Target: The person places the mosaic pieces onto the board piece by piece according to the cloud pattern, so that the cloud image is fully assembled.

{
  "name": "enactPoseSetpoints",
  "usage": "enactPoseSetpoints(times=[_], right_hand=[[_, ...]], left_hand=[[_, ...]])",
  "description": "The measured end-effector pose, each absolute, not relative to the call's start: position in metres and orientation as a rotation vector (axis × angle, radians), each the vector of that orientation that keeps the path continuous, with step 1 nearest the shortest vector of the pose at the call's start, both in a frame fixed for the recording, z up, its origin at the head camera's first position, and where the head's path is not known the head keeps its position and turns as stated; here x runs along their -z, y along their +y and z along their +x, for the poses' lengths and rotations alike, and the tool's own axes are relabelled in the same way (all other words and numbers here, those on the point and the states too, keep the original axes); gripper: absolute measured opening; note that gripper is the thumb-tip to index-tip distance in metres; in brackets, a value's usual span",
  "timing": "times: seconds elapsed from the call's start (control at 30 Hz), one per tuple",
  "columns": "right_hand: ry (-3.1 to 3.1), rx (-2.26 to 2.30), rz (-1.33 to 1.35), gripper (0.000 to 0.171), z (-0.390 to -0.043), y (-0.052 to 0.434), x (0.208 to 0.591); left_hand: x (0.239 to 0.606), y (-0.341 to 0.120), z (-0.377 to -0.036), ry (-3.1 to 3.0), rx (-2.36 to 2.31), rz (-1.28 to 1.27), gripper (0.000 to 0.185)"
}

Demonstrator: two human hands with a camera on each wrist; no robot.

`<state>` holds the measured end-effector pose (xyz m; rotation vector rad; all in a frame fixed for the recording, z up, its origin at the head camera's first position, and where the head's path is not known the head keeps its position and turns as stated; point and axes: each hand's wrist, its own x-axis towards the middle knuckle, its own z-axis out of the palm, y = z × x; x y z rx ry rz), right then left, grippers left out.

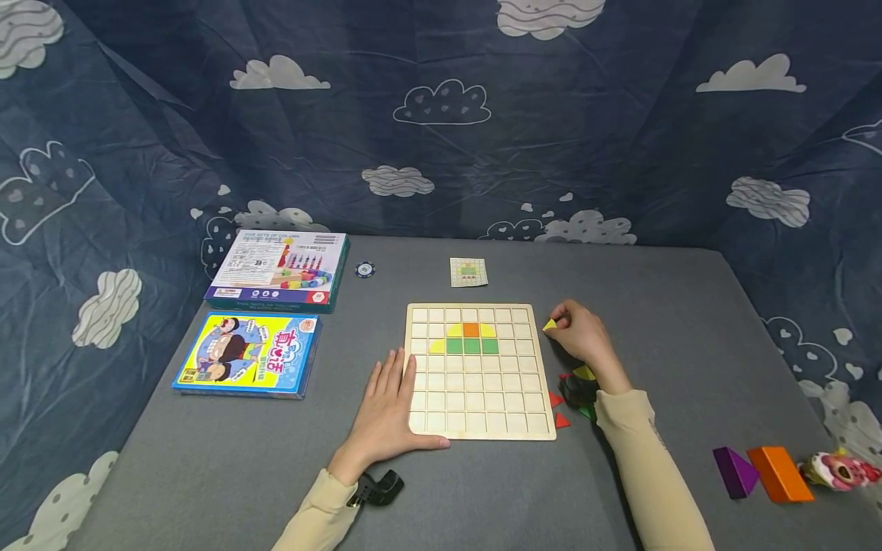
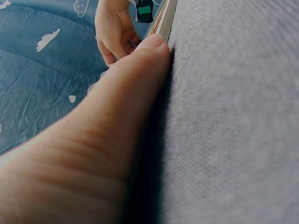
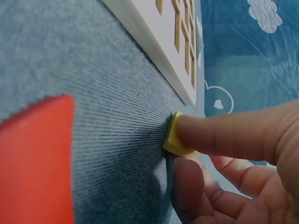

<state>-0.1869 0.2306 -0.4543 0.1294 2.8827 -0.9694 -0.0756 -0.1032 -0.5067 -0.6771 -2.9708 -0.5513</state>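
Note:
A wooden grid board (image 1: 482, 437) lies flat on the table. In its upper rows sit an orange square (image 1: 471, 330) between two yellow curved-edge pieces, and below them a yellow triangular piece (image 1: 439, 347) beside three green squares (image 1: 472, 347). My left hand (image 1: 386, 409) rests along the board's left edge, fingers extended, thumb at the front edge. Just beyond the right edge, my right hand (image 1: 583, 334) pinches a small yellow piece (image 3: 174, 137) between thumb and finger, close to the tabletop. Its full outline is partly covered by the fingertips.
Red pieces (image 1: 562, 421) and other colored pieces lie right of the board, partly under the right wrist. A pattern card (image 1: 468, 272) lies behind it. Two boxes (image 1: 248, 353) and a poker chip (image 1: 365, 269) are at left. Purple and orange blocks (image 1: 781, 474) and a figurine (image 1: 837, 470) stand at right.

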Motion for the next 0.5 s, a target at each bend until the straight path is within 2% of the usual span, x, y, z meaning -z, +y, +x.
enactPoseSetpoints(times=[0.5], right_hand=[[2.909, 1.157, -0.048, 0.019, -0.169, 0.221, 0.454]], left_hand=[[0.507, -0.103, -0.076, -2.967, 0.54, -0.675, 0.134]])
